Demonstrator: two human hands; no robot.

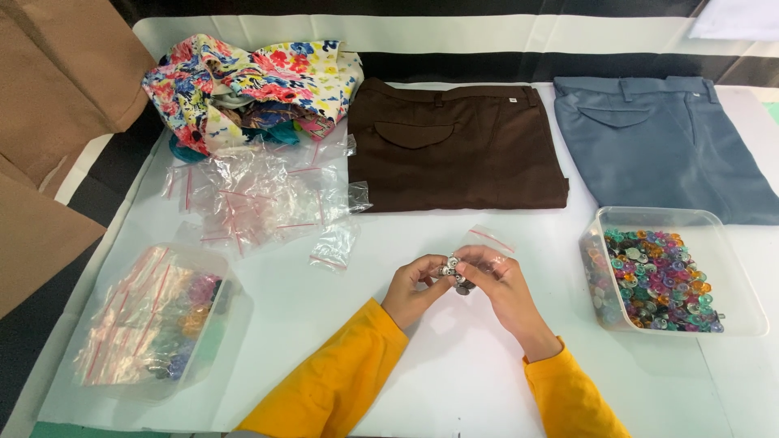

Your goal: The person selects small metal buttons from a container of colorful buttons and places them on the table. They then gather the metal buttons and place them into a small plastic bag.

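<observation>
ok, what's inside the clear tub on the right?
The clear tub holds a heap of small colourful buttons, piled toward its left side; the right part of its floor is bare. Whatever lies beneath the top layer is covered.

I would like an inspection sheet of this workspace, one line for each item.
Surface: white table cover.
Job's things: small metal buttons and a clear zip bag, held between both hands.
Clutter: loose empty bags; tub of filled bags; tub of coloured buttons; floral cloth; brown trousers; blue trousers.
Grippers: left hand and right hand pinch the buttons.
Cables: nothing seen.
Surroundings: brown cardboard at left.
</observation>
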